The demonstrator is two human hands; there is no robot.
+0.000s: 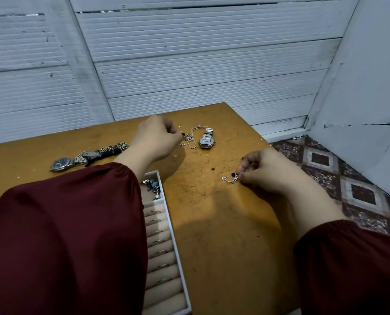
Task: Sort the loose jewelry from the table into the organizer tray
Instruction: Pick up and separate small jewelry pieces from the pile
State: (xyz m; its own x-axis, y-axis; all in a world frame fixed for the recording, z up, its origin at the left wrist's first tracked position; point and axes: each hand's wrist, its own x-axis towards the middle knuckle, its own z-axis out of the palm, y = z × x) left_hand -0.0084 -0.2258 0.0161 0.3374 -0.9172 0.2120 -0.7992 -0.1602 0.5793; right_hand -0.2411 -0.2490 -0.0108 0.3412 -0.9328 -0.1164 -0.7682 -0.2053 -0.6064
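Beyond the far end of the organizer tray [169, 223], the left hand [157, 137] has its fingers curled, tips pinching the near end of a thin chain [190, 138]. The chain's far loop lies against a silver watch [206, 140]. Right of the tray and well apart from it, the right hand [265, 170] pinches a small pendant [231, 178] low on the table [212, 235]. Dark-dial watch [62, 164] and chain heap [114, 147] lie past the tray's far-left corner, untouched. Tray holds rings [157, 242] in its rolls and a beaded piece [153, 186] in the far compartment; the left sleeve [64, 235] hides the rest.

Risks, judged:
- The thin chain may drag the watch or knot if lifted fast.
- The pendant is tiny, so a weak pinch could drop it.
- The sleeve crossing the tray could snag stored pieces.
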